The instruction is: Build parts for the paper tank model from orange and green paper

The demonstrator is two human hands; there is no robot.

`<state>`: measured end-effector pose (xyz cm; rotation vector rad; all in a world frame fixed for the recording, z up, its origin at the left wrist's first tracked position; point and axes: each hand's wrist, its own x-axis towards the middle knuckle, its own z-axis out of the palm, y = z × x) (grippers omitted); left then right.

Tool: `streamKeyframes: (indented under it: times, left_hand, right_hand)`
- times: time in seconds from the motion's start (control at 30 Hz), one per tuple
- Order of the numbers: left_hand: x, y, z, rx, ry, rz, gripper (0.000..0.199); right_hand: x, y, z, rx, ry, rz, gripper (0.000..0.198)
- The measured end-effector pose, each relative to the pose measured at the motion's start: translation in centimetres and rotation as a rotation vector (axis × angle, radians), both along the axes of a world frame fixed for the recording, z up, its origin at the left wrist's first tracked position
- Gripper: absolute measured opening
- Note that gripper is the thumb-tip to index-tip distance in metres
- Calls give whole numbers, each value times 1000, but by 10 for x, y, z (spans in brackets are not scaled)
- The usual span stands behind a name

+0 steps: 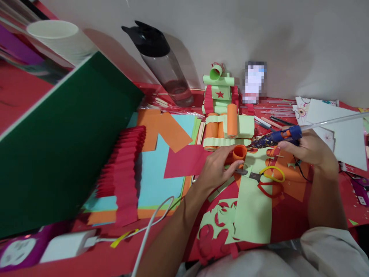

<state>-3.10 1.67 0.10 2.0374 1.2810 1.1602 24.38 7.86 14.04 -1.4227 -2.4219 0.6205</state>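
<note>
My left hand (217, 167) is closed around a short orange paper tube (240, 152), its open end facing up. In my right hand (313, 148) is a blue hot glue gun (276, 137), its nozzle touching or very near the tube's right rim. A clear glue stick (334, 120) juts from the gun's back. Scissors (256, 176) with one yellow and one red handle lie just below the tube, blades partly under my left fingers. Behind the tube stands a paper tank model (220, 94) with green and orange rolls and a red star. A light green paper sheet (253, 215) lies beneath my hands.
To the left lie colored paper sheets (161, 169) and pleated red paper (127, 181). A dark green board (63, 142) leans there. At the back are a water bottle (173, 77) and a phone (253, 82). A white cable (150, 221) crosses beside my left forearm.
</note>
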Motion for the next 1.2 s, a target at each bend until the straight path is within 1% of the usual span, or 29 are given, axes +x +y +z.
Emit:
streamKeyframes:
  times: [0.17,0.3,0.4,0.57,0.67,0.77,0.9,1.07,1.2]
  left_hand:
    - [0,0,-1,2,-8,2,36]
    - [0,0,-2,14,-6,1,35]
    - [0,0,-1,26,8,6,33]
    - [0,0,0,17,16,13,34]
    - [0,1,0,30,20,7,34]
    - [0,1,-1,43,30,3,34]
    - [0,1,-2,57,32,6,35]
    - [0,1,-2,88,48,4,35]
    - [0,2,-2,83,52,7,36]
  right_hand:
    - [2,-1,3,-6,-41,1,47]
    - [2,-1,5,25,-72,39,51]
    - [3,0,3,35,-52,75,52]
    - [5,-2,1,4,75,32,45]
    - [5,-2,2,-14,124,53,39]
    - [4,-2,4,-40,129,75,35]
    - [1,-1,4,-19,147,63,30]
    - [0,-2,5,-69,103,39,36]
    - [-2,-3,6,-74,92,42,36]
